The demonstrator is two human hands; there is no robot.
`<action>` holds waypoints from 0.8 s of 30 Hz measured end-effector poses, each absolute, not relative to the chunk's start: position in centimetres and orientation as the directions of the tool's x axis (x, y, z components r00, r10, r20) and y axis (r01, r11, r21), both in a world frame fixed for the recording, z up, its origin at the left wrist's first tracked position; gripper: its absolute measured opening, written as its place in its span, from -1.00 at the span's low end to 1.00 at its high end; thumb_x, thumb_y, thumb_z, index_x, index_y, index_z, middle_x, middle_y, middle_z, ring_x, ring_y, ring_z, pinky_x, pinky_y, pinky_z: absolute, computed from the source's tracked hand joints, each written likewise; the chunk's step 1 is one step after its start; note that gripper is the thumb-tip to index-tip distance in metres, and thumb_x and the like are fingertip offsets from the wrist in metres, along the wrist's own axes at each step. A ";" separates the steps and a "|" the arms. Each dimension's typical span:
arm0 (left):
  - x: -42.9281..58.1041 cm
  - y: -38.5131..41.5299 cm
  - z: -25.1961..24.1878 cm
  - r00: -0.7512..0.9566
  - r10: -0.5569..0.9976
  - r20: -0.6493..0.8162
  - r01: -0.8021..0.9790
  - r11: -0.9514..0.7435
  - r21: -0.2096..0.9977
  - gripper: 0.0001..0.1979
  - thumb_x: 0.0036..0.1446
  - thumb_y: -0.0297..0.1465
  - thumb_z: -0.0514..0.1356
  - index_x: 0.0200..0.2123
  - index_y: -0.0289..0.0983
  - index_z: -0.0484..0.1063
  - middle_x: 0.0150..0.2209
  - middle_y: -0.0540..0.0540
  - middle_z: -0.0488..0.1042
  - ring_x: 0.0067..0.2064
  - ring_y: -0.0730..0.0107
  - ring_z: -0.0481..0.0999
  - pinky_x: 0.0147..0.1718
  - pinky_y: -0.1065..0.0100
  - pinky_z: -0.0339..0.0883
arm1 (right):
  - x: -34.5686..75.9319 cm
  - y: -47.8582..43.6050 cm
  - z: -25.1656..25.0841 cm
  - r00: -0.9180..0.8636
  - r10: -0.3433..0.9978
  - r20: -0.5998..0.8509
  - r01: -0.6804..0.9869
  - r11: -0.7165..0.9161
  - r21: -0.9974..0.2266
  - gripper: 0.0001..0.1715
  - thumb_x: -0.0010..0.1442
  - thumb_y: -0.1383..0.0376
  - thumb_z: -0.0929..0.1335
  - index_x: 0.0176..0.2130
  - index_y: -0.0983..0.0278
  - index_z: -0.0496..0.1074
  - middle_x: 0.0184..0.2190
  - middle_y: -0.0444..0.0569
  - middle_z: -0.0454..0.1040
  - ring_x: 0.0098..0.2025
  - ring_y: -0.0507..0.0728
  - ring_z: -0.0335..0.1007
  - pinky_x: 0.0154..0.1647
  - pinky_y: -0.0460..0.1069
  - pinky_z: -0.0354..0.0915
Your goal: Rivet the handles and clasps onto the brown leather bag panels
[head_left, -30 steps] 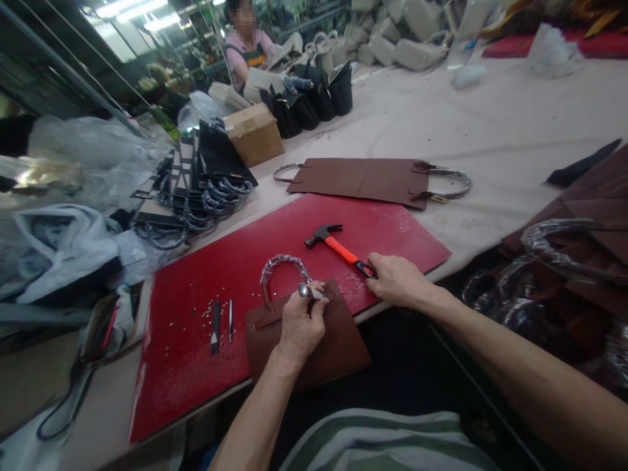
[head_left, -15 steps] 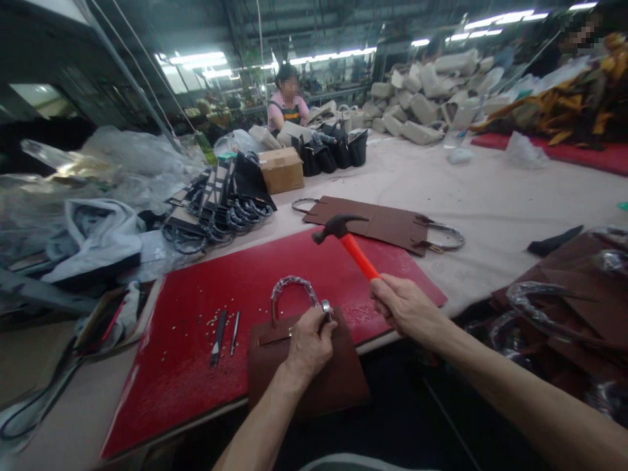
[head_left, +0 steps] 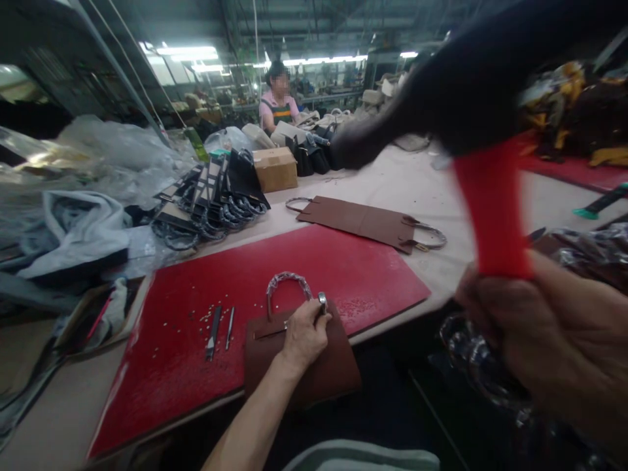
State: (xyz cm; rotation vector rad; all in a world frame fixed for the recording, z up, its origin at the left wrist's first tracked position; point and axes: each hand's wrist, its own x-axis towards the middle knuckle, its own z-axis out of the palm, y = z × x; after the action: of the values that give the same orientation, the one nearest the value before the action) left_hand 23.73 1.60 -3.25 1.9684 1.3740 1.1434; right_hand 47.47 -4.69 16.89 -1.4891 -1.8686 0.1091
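My right hand grips a claw hammer by its orange-red handle. The dark hammer head is raised close to the camera and blurred. Down at the bag, my left hand pinches a silver-topped hand punch, its lower end hidden by the fingers. It stands at the upper right of a brown handbag, whose plastic-wrapped handle sticks up. The bag lies across the near edge of a red board. Left of the bag lie a flat dark tool and a thin metal rod.
Small round bits litter the board. Beyond it lies a flat brown bag panel with wrapped handles. Black bag pieces and a cardboard box stand farther back. A person is across the table.
My right hand has lifted the hammer up and toward the camera, from above the board. My left hand stays at the bag with the punch. The view has shifted slightly.
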 end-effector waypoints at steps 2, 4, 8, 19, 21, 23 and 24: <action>23.8 1.6 -3.3 0.147 0.921 0.361 0.524 -0.382 0.761 -0.86 0.14 -0.51 0.18 -0.24 -0.23 0.48 -0.31 -0.09 0.53 -0.22 0.27 0.55 -0.16 0.29 0.44 | 47.3 -4.8 16.2 -0.099 0.870 0.482 0.808 0.353 -0.472 -0.54 0.39 0.01 0.13 -0.43 0.16 0.26 -0.65 -0.11 0.26 -0.66 0.05 0.12 -0.60 0.00 -0.03; 23.8 1.6 -3.3 0.141 0.921 0.364 0.529 -0.381 0.759 -0.87 0.14 -0.51 0.18 -0.24 -0.22 0.47 -0.31 -0.09 0.53 -0.22 0.26 0.55 -0.17 0.28 0.44 | 47.6 -4.6 14.5 -0.308 0.907 0.286 0.828 0.403 -0.389 -0.51 0.38 -0.01 0.11 -0.48 0.17 0.21 -0.69 -0.13 0.22 -0.70 0.04 0.03 -0.61 0.01 -0.14; 23.9 1.5 -2.9 0.140 0.921 0.364 0.538 -0.379 0.753 -0.86 0.15 -0.53 0.16 -0.25 -0.23 0.46 -0.29 -0.10 0.53 -0.20 0.25 0.55 -0.14 0.24 0.44 | 48.7 -3.4 12.5 -0.325 0.945 0.039 0.892 0.320 -0.319 -0.56 0.35 -0.01 0.13 -0.40 0.19 0.26 -0.63 -0.10 0.30 -0.63 0.07 0.14 -0.52 0.01 -0.10; 23.9 1.6 -3.0 0.148 0.911 0.385 0.540 -0.400 0.740 -0.89 0.15 -0.52 0.17 -0.26 -0.23 0.44 -0.30 -0.09 0.51 -0.20 0.25 0.54 -0.14 0.25 0.44 | 46.9 2.7 4.4 -0.119 0.977 -0.176 0.924 0.044 -0.381 -0.64 0.39 0.21 0.14 -0.33 0.31 0.36 -0.44 0.02 0.45 -0.40 0.11 0.39 -0.34 -0.03 0.21; 23.9 1.5 -2.9 0.154 0.912 0.381 0.519 -0.402 0.754 -0.89 0.16 -0.52 0.16 -0.25 -0.24 0.43 -0.26 -0.10 0.51 -0.18 0.25 0.53 -0.10 0.24 0.43 | 46.0 3.1 3.3 -0.091 0.989 -0.116 0.939 0.046 -0.341 -0.72 0.34 0.27 0.19 -0.16 0.38 0.39 -0.21 0.19 0.48 -0.20 0.21 0.43 -0.19 0.04 0.25; 23.8 1.5 -2.7 0.154 0.910 0.385 0.505 -0.407 0.761 -0.89 0.17 -0.52 0.16 -0.24 -0.24 0.43 -0.23 -0.11 0.51 -0.15 0.25 0.52 -0.07 0.23 0.41 | 44.8 3.3 2.4 -0.156 0.988 0.016 0.933 0.152 -0.325 -0.67 0.29 0.31 0.23 0.00 0.40 0.37 0.04 0.30 0.38 0.03 0.30 0.35 -0.01 0.15 0.24; 23.7 1.4 -2.6 0.154 0.908 0.389 0.502 -0.411 0.761 -0.89 0.17 -0.52 0.15 -0.24 -0.24 0.42 -0.22 -0.12 0.51 -0.14 0.25 0.52 -0.06 0.23 0.40 | 44.2 3.2 2.0 -0.228 0.969 0.093 0.909 0.246 -0.337 -0.62 0.27 0.32 0.26 0.05 0.38 0.37 0.13 0.30 0.32 0.12 0.32 0.29 0.08 0.19 0.21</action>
State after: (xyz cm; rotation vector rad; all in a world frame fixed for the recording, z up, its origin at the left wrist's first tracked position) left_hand 23.72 1.43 -2.65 1.9798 1.3395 1.1776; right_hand 44.17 3.23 2.02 -1.7444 -2.2403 0.3063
